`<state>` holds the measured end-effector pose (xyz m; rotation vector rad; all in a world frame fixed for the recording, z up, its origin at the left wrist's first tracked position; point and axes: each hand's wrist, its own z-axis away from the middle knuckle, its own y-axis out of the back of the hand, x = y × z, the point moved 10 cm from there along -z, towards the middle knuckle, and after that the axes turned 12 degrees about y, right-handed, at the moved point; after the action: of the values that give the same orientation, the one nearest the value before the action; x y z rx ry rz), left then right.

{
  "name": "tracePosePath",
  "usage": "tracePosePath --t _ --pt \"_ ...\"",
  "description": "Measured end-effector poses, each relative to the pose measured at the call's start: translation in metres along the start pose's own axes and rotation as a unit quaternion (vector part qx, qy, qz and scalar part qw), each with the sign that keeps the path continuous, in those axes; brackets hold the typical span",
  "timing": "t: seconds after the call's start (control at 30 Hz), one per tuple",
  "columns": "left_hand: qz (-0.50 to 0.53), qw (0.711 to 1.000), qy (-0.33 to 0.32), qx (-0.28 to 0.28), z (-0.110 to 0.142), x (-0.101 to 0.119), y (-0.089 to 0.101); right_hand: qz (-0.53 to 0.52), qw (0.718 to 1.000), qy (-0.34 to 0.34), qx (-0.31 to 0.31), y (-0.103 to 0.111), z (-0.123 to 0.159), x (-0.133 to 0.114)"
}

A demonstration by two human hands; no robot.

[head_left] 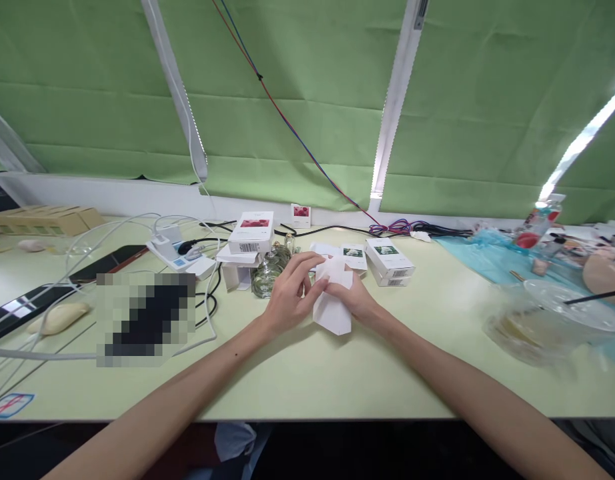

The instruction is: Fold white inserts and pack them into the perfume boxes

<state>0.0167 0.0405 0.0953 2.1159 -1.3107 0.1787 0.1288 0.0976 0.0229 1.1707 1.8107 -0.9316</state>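
White card, creased and slightly angled, is the piece in hand: the folded card (333, 312) is held up between both hands, just above the near-middle part of the table (437, 380), its lower end pointing towards the near edge. The left hand (291, 290) has its fingers curled over the far end, thumb pressed to the card; the right hand (356, 293) pinches it from the right side, thumb lying across the front. I can't tell from here whether it is a flattened box or an insert.

Just beyond the left hand stand clear glass bottles (265, 275), partly hidden by its fingers. To their left, a white box with a red flower picture (251, 232) sits on top of an opened white carton (236, 272). Past the right hand there's a box with a green-and-white picture (355, 255), half covered, and farther right a stack of white boxes (390, 261).

A small red-pictured box (301, 215) stands at the far edge, before the green blinds (297, 120). Over on the left — quite a tangle — white cables loop around a power strip (162, 250) and a dark phone (110, 263). On the right, a clear plastic cup (530, 327) with a black straw (595, 297) stands near a blue sheet (467, 257).
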Motion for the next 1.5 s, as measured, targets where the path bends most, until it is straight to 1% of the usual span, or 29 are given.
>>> tracePosePath --t 0.07,0.13,0.2,0.27,0.33,0.47,0.57,0.63,0.73,0.8,1.03,1.17,1.5 --pt "0.002 1.0 -0.019 0.0 0.001 0.006 0.001 0.051 0.998 0.034 -0.015 0.0 -0.001 -0.006" --pt "0.008 0.999 -0.031 -0.005 0.002 0.01 0.002 0.089 0.992 0.079 -0.034 -0.004 0.0 -0.017" --pt "0.016 0.999 -0.039 -0.009 0.003 0.013 0.001 0.112 0.984 0.128 -0.054 -0.01 0.002 -0.032" --pt "0.026 0.998 -0.048 -0.011 0.004 0.015 0.001 0.124 0.977 0.159 -0.074 -0.016 0.004 -0.042" --pt "0.036 0.997 -0.063 -0.011 0.005 0.018 0.001 0.138 0.971 0.172 -0.09 -0.02 0.006 -0.046" --pt "0.046 0.994 -0.094 -0.02 0.007 0.025 0.0 0.181 0.959 0.183 -0.118 -0.024 0.008 -0.044" --pt "0.042 0.993 -0.106 -0.036 0.008 0.028 -0.004 0.209 0.945 0.209 -0.141 -0.028 0.009 -0.045" --pt "0.038 0.992 -0.112 -0.033 0.009 0.029 -0.005 0.22 0.937 0.226 -0.151 -0.031 0.01 -0.046" --pt "0.04 0.992 -0.119 -0.027 0.009 0.03 -0.005 0.234 0.93 0.235 -0.159 -0.032 0.011 -0.047" --pt "0.045 0.991 -0.121 -0.033 0.009 0.029 -0.006 0.241 0.926 0.238 -0.165 -0.033 0.012 -0.048" --pt "0.052 0.99 -0.125 -0.035 0.01 0.027 -0.006 0.249 0.921 0.239 -0.18 -0.034 0.012 -0.048" --pt "0.058 0.99 -0.125 -0.033 0.01 0.028 -0.006 0.256 0.915 0.252 -0.181 -0.033 0.011 -0.046" --pt "0.055 0.991 -0.118 -0.025 0.01 0.027 -0.005 0.265 0.913 0.251 -0.184 -0.032 0.011 -0.043"
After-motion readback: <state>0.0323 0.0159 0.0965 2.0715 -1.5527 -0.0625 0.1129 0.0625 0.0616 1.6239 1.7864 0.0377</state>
